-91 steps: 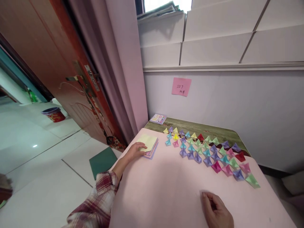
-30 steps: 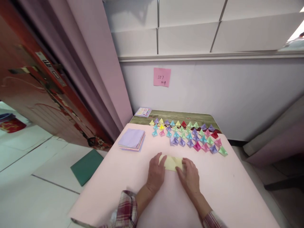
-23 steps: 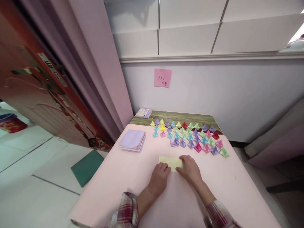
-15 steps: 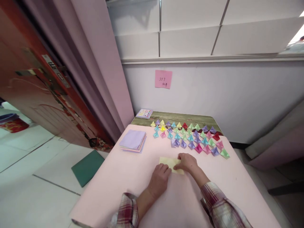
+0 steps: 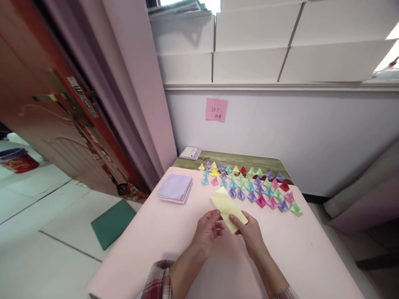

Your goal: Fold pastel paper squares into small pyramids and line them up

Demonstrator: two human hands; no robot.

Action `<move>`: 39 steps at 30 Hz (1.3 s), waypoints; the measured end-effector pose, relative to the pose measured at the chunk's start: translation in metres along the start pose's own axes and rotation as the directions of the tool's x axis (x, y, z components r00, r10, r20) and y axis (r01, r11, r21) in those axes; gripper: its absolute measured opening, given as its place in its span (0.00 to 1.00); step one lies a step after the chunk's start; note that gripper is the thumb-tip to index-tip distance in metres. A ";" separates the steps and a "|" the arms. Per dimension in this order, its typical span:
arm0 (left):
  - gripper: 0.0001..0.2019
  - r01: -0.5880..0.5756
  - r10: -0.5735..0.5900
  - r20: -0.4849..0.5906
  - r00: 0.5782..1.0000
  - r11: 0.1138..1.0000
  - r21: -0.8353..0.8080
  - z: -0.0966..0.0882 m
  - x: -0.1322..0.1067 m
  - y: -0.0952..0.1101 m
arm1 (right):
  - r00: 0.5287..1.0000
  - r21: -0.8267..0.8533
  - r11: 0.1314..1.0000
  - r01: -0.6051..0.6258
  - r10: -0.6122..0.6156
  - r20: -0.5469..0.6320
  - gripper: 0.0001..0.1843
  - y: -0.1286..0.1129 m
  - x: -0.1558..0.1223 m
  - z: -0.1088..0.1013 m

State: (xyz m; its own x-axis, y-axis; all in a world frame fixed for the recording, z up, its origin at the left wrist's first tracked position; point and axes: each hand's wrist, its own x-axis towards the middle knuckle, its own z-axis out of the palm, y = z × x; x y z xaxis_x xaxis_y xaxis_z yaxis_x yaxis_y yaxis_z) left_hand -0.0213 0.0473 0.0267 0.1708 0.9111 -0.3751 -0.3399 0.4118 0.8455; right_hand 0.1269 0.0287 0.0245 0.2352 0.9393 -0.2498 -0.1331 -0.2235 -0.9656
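The right hand [image 5: 252,234] is clamped on a yellow paper [image 5: 225,204], thumb pressed on its upper face and fingers tucked underneath. The left hand [image 5: 204,233] is curled at the paper's left edge with thumb and forefinger close together; whether they pinch the edge or merely brush it, I can't tell from this angle.

The paper is over the middle of the pink tabletop [image 5: 134,261], in front of the person. Its long axis runs slantwise, the far end pointing away and to the left, the near end toward the right palm. Half a second ago it lay flat with its length running left to right, under both hands; now it is lifted and turned.

Beyond the far end stand rows of folded paper pieces [image 5: 261,201], and the paper's far corner comes up against the left end of the nearest row in this view. To the left, well apart from the hands, sits a stack of paper squares [image 5: 175,187], lilac on top. At the table's far left corner lies a printed packet [image 5: 191,153], below a pink note [image 5: 216,110] on the wall.
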 end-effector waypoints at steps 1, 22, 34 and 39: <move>0.20 0.004 -0.003 0.004 1.000 0.999 -0.038 0.003 -0.001 0.003 | 1.000 0.013 1.000 0.001 -0.001 0.024 0.25 -0.001 -0.005 0.003; 0.14 -0.352 0.314 0.157 0.936 0.833 0.428 0.011 -0.015 0.039 | 0.999 -0.120 0.993 0.018 -0.014 0.038 0.26 -0.030 -0.015 -0.013; 0.17 -0.238 0.212 0.109 0.971 0.894 0.379 0.018 -0.013 0.038 | 0.993 -0.052 0.998 -0.039 0.045 0.112 0.22 -0.035 -0.015 -0.018; 0.17 -0.075 0.044 0.130 0.991 0.967 0.242 0.017 -0.014 0.039 | 0.997 -0.122 0.991 0.052 -0.043 0.071 0.24 -0.040 -0.014 -0.021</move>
State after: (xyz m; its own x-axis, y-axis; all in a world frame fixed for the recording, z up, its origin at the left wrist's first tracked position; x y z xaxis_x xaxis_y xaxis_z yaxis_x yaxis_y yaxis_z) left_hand -0.0206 0.0505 0.0710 0.2744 0.9184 -0.2851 -0.1178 0.3263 0.9379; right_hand 0.1494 0.0184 0.0651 0.1720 0.9642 -0.2020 -0.0027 -0.2046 -0.9788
